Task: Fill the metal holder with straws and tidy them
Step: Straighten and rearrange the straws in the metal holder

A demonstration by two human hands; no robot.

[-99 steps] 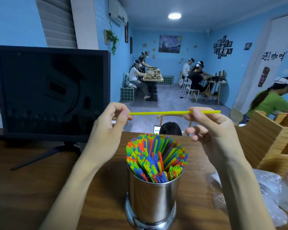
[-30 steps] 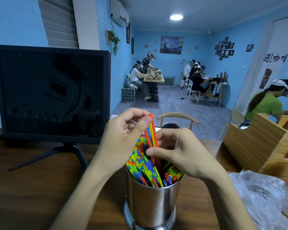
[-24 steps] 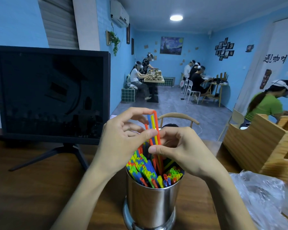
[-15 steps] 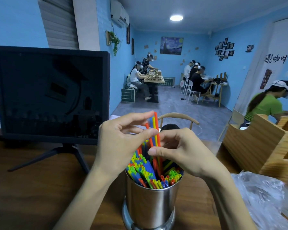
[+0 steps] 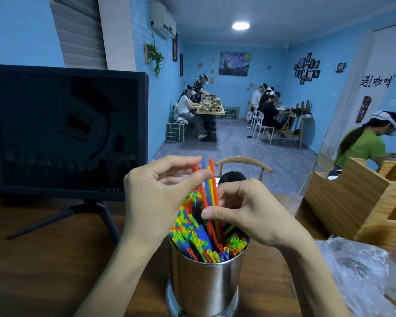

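Observation:
A shiny metal holder [image 5: 204, 282] stands on the wooden table [image 5: 44, 271] in front of me, packed with several coloured straws [image 5: 199, 241]. A few raised straws [image 5: 209, 186], red, blue and yellow, stick up well above the rest, their lower ends inside the holder. My left hand [image 5: 156, 202] pinches them near the top between thumb and fingers. My right hand [image 5: 245, 213] grips the same bunch lower down, just above the packed straws.
A dark monitor [image 5: 66, 131] on a stand fills the left. A wooden box [image 5: 357, 202] and a crumpled clear plastic bag [image 5: 361, 271] lie to the right. A chair back [image 5: 242, 161] rises behind the table; other people sit farther off.
3.3 s ago both hands held one yellow straw level above the holder. Over the last second the pinched bunch has risen a little out of the holder, both hands still on it.

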